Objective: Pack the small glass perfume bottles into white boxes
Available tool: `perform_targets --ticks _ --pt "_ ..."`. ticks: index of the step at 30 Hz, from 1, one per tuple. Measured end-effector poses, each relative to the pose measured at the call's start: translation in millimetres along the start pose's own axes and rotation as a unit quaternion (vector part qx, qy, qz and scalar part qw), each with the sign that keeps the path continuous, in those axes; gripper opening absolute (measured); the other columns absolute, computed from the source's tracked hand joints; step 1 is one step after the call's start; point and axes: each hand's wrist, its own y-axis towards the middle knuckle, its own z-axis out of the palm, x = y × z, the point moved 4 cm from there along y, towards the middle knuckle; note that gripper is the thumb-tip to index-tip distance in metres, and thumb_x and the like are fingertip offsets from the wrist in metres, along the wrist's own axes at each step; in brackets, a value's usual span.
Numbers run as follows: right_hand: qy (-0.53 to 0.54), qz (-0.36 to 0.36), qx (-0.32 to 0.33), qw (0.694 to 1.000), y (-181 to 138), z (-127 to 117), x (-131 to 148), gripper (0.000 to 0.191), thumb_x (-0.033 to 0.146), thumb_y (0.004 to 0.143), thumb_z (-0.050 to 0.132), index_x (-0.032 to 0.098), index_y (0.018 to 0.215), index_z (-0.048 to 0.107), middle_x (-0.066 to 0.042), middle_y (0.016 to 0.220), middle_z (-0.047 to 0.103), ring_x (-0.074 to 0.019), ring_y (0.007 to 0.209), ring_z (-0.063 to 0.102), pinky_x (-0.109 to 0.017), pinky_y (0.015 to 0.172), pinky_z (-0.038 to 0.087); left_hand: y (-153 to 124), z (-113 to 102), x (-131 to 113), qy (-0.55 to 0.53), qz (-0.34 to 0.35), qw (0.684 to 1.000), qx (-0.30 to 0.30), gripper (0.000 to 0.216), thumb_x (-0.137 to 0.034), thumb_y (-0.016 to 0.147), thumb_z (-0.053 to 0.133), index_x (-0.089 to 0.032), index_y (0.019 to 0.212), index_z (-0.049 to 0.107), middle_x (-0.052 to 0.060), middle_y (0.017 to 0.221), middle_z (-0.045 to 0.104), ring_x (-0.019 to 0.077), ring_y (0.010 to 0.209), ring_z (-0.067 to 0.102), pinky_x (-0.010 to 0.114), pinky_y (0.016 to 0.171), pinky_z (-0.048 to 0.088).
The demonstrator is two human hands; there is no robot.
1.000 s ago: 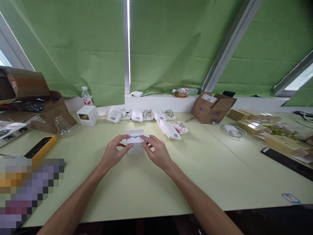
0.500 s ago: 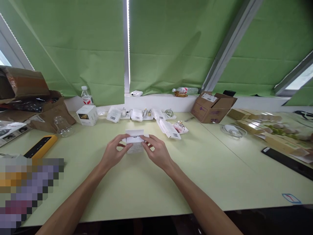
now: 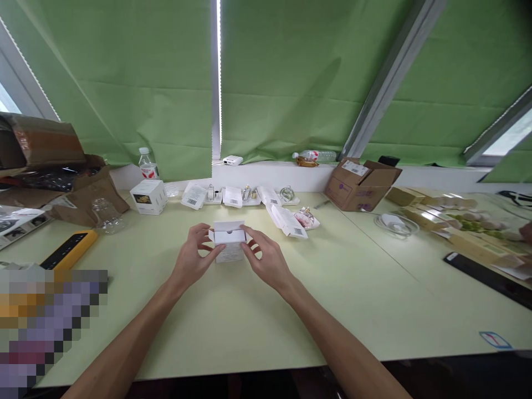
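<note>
A small white carton (image 3: 230, 252) stands upright on the pale green table (image 3: 233, 327), its top flap raised at the back and a side flap sticking out on the left. Small print covers its front. My left hand (image 3: 195, 250) grips the carton's left side, thumb on the front corner and fingers curled behind. On the opposite side my right hand (image 3: 266, 255) holds it with the thumb at the front and the index finger on the top right edge. What is inside the carton cannot be made out.
Behind the carton lie several white packs with barcodes (image 3: 288, 220) beside small glass bottles (image 3: 306, 217). A white box (image 3: 148, 197) and a yellow power strip (image 3: 68, 252) are on the left. Rightward sit a cardboard box (image 3: 359, 185), a coiled white cable (image 3: 397, 224) and a black bar (image 3: 488, 277).
My left fingers have moved off the carton's top to its left side. My right index finger has shifted from the top opening to the right edge, showing more of the top.
</note>
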Motion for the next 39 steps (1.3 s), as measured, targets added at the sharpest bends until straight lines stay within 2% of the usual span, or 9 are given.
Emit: perform_targets --ticks 6,13,16,19,21,26,31,36,39 --pt "0.027 0.058 -0.011 0.998 -0.1 -1.7 -5.0 0.046 0.032 0.091 0.05 0.025 0.135 0.037 -0.008 0.108 0.065 -0.0179 0.081 0.066 -0.032 0.069 0.058 0.8 -0.6 -3.5 -0.003 0.0 1.0 0.011 0.042 -0.039 0.082 0.065 -0.024 0.114 0.043 0.006 0.112 0.061 0.0191 0.091 0.067 0.03 0.066 0.059" --pt "0.03 0.034 -0.023 0.999 1.5 -2.5 -2.1 0.043 0.031 0.092 0.048 0.027 0.134 0.04 -0.007 0.116 0.062 -0.0168 0.081 0.065 -0.03 0.066 0.058 0.7 -0.4 -8.7 0.043 0.045 0.998 0.031 0.038 -0.039 0.087 0.057 -0.028 0.123 0.05 0.006 0.122 0.059 0.0196 0.096 0.066 0.03 0.068 0.06" --pt "0.024 0.034 -0.025 0.999 1.0 -2.0 -2.3 0.048 0.031 0.092 0.048 0.026 0.138 0.037 -0.008 0.113 0.063 -0.0172 0.081 0.066 -0.031 0.066 0.059 0.3 0.1 -9.7 0.056 0.065 0.995 0.043 0.033 -0.038 0.09 0.052 -0.029 0.122 0.055 0.006 0.122 0.058 0.0185 0.096 0.064 0.03 0.069 0.061" --pt "0.023 0.015 -0.021 0.999 0.3 -1.1 -0.7 0.041 0.031 0.093 0.046 0.026 0.133 0.044 -0.008 0.119 0.061 -0.0161 0.08 0.065 -0.03 0.065 0.059 0.0 0.5 -10.6 0.051 0.081 0.994 0.05 0.03 -0.037 0.092 0.049 -0.029 0.118 0.059 0.005 0.121 0.058 0.0171 0.095 0.063 0.029 0.067 0.061" --pt "0.022 0.005 -0.018 1.0 -0.1 -0.5 0.5 0.038 0.031 0.093 0.045 0.027 0.131 0.047 -0.007 0.122 0.059 -0.0157 0.081 0.064 -0.03 0.066 0.059 0.0 0.5 -10.8 0.051 0.082 0.994 0.051 0.029 -0.037 0.092 0.05 -0.029 0.118 0.06 0.004 0.12 0.058 0.0162 0.094 0.063 0.027 0.065 0.061" --pt "0.021 0.036 -0.016 0.999 -0.3 -0.4 -2.1 0.055 0.032 0.091 0.049 0.027 0.143 0.031 -0.008 0.116 0.062 -0.0172 0.083 0.065 -0.031 0.066 0.06 0.7 -0.2 -12.3 0.042 0.077 0.995 0.048 0.028 -0.036 0.091 0.051 -0.029 0.117 0.061 0.004 0.119 0.058 0.0161 0.096 0.062 0.027 0.068 0.061" --pt "0.017 0.024 -0.014 0.999 0.0 0.3 -1.7 0.044 0.032 0.092 0.046 0.027 0.135 0.041 -0.008 0.119 0.061 -0.0175 0.084 0.065 -0.031 0.065 0.06 1.6 0.0 -12.2 0.042 0.069 0.995 0.054 0.029 -0.038 0.092 0.049 -0.028 0.116 0.061 0.005 0.119 0.059 0.018 0.097 0.062 0.03 0.069 0.062" --pt "0.022 0.026 -0.017 0.999 -0.5 1.6 -1.4 0.056 0.032 0.091 0.048 0.026 0.144 0.03 -0.009 0.118 0.061 -0.0183 0.084 0.066 -0.031 0.064 0.06 2.0 0.2 -10.5 0.038 0.066 0.996 0.049 0.029 -0.039 0.092 0.049 -0.028 0.115 0.061 0.005 0.12 0.059 0.0183 0.099 0.062 0.03 0.071 0.061" --pt "0.024 0.019 -0.016 0.999 -0.3 1.4 -1.8 0.052 0.03 0.091 0.047 0.028 0.142 0.035 -0.008 0.122 0.06 -0.0173 0.085 0.065 -0.03 0.065 0.06 1.8 0.5 -10.3 0.038 0.065 0.996 0.051 0.028 -0.038 0.091 0.05 -0.028 0.115 0.061 0.004 0.12 0.059 0.0177 0.1 0.062 0.03 0.072 0.061"
